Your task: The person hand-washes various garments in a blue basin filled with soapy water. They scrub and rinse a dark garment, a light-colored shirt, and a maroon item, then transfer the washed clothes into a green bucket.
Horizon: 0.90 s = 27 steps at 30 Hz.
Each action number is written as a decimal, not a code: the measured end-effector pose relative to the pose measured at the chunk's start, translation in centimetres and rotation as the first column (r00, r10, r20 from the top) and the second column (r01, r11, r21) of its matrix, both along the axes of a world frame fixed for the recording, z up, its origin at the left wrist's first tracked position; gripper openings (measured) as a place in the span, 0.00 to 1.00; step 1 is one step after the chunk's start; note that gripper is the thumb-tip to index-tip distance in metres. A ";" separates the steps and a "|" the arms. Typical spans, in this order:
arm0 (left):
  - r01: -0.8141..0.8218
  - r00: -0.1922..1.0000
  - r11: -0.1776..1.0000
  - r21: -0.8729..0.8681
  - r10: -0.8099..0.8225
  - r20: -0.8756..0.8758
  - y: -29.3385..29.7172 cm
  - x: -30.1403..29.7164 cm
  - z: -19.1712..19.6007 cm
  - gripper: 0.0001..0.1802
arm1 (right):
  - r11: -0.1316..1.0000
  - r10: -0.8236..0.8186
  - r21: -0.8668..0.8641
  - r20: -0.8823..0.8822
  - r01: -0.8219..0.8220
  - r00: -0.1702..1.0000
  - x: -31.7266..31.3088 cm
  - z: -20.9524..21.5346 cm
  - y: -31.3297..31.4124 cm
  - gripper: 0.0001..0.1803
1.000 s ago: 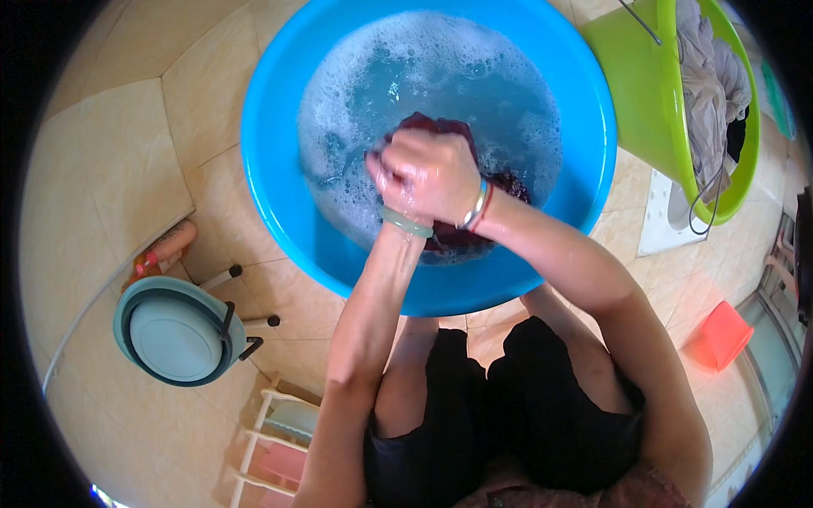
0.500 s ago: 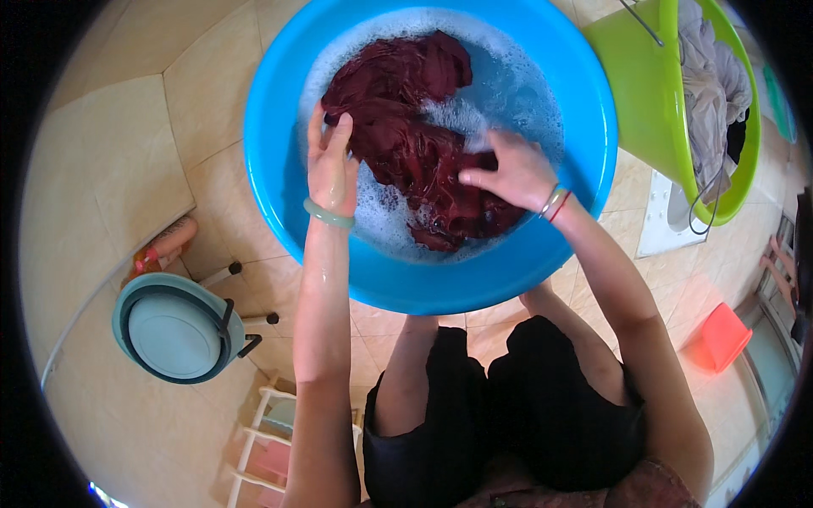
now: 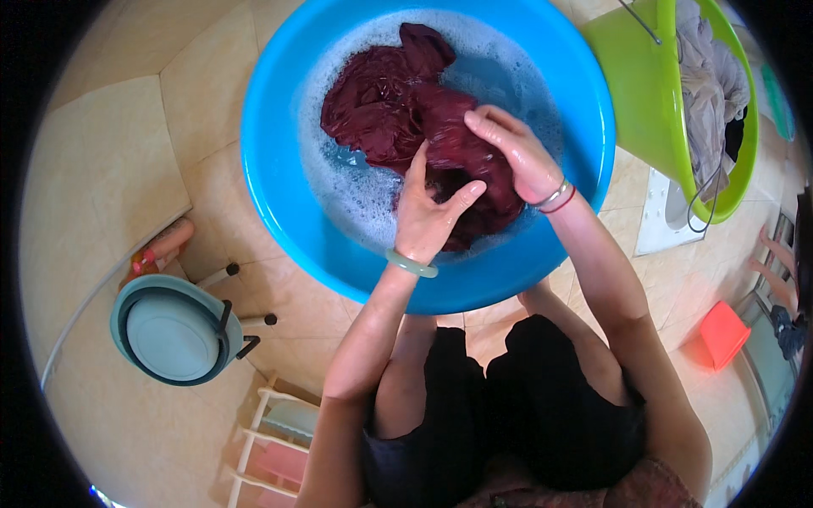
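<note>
A wet maroon garment [image 3: 368, 106] lies bunched in soapy water in a large blue basin [image 3: 284, 203]. My right hand [image 3: 525, 165] grips a raised fold of it on the right side, thumb on top and fingers curled at the cloth. My left hand [image 3: 428, 216], with a pale green bangle at its wrist, rests against the near part of the garment. Its thumb and forefinger are spread apart; the other fingers are partly hidden. White suds ring the cloth on the water.
A green bucket [image 3: 631, 93] holding grey and dark cloth stands tilted at the upper right. At the left is a grey-green folding basin [image 3: 174, 339]. A white rack [image 3: 246, 453] stands lower left, and a red plastic container [image 3: 722, 336] lies at the right.
My left hand has moved right from the garment's left edge to its near middle. The right hand has shifted slightly up, and the cloth between them has been raised and refolded.
</note>
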<state>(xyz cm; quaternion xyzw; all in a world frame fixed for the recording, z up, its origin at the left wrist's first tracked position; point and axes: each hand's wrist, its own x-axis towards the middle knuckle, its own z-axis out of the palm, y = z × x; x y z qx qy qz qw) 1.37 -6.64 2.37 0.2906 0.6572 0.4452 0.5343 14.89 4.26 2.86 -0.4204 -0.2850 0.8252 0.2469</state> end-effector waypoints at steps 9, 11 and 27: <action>-0.111 0.991 0.992 0.054 0.114 -0.066 0.1 -3.3 -1.5 0.27 | 0.960 0.281 -0.045 0.201 -0.278 0.938 0.9 -3.2 -1.0 0.23; -0.151 0.987 0.987 0.047 0.153 -0.043 0.1 -3.4 -1.6 0.26 | 0.882 0.304 0.245 0.360 -0.404 0.882 0.9 -5.6 -2.2 0.32; -0.170 0.985 0.984 0.051 0.167 0.051 -0.5 -3.6 -1.5 0.27 | 0.918 0.396 -0.051 0.147 -0.393 0.906 -1.0 -4.4 -3.9 0.34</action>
